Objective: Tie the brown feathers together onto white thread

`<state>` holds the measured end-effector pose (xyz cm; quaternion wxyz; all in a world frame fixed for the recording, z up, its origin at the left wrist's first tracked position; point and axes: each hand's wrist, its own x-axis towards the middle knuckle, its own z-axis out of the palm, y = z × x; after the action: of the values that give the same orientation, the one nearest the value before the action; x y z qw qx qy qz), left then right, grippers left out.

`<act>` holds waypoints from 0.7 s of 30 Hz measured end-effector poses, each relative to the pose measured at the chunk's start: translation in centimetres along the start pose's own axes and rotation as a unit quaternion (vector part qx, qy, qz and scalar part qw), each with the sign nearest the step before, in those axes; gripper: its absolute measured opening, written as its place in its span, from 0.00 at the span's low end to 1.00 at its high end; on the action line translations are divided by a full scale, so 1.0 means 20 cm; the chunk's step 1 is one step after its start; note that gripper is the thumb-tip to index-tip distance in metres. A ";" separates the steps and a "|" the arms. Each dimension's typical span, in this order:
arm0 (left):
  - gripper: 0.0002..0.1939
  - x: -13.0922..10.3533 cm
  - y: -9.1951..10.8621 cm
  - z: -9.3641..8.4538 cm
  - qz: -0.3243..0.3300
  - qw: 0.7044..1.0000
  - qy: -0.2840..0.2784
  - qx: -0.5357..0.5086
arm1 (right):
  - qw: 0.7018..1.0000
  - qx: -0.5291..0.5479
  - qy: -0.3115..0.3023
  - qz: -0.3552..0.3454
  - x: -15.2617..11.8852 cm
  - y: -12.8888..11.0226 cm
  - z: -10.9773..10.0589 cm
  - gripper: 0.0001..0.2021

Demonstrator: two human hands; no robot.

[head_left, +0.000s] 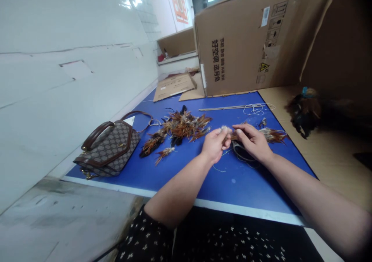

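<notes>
My left hand (214, 143) is closed around a small bunch of feathers, whose pale fluffy ends (225, 129) stick out at the fingertips. Close on its right, my right hand (254, 142) has thumb and forefinger drawn together; whatever lies between them is too small to make out. A pair of scissors (244, 152) with dark handles lies partly under the right hand. Thin pale thread (219, 170) trails on the blue table below the hands. To the left is a loose heap of brown and black feathers (186, 125), with a small separate tuft (163, 153) before it.
A patterned handbag (113, 149) stands at the table's left. More feathers (274, 135) lie beyond my right hand. Thin sticks (223, 108) and tangled white string (257, 109) lie farther back. A large cardboard box (238, 49) rises behind. Dark feathers (305, 111) are on cardboard at right.
</notes>
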<state>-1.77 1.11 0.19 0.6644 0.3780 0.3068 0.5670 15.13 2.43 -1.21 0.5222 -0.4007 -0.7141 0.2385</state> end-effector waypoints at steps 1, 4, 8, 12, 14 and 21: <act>0.25 0.00 0.00 0.00 -0.009 1.000 -0.004 0.009 | 1.000 0.008 -0.005 -0.013 0.01 -0.01 -0.01 0.17; 0.25 -0.01 0.00 0.01 -0.033 0.999 -0.030 0.025 | 0.997 0.053 -0.045 -0.033 0.02 -0.03 -0.03 0.15; 0.26 -0.01 -0.01 0.00 -0.053 0.996 -0.059 0.041 | 0.991 0.097 -0.087 -0.013 0.02 -0.03 -0.02 0.15; 0.28 -0.01 0.00 -0.01 -0.076 0.992 -0.077 0.064 | 0.990 0.104 -0.091 0.005 0.02 0.00 -0.03 0.16; 0.27 -0.02 0.02 -0.02 -0.089 0.989 -0.099 0.060 | 0.989 0.102 -0.107 0.014 0.03 0.00 -0.06 0.17; 0.25 -0.03 0.05 -0.04 -0.161 0.967 -0.193 0.039 | 0.963 0.158 -0.205 0.073 0.04 -0.02 -0.12 0.19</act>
<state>-3.12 0.69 0.68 0.7780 0.4518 0.2516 0.3569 17.06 2.73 0.37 0.4024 -0.3065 -0.7282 0.4625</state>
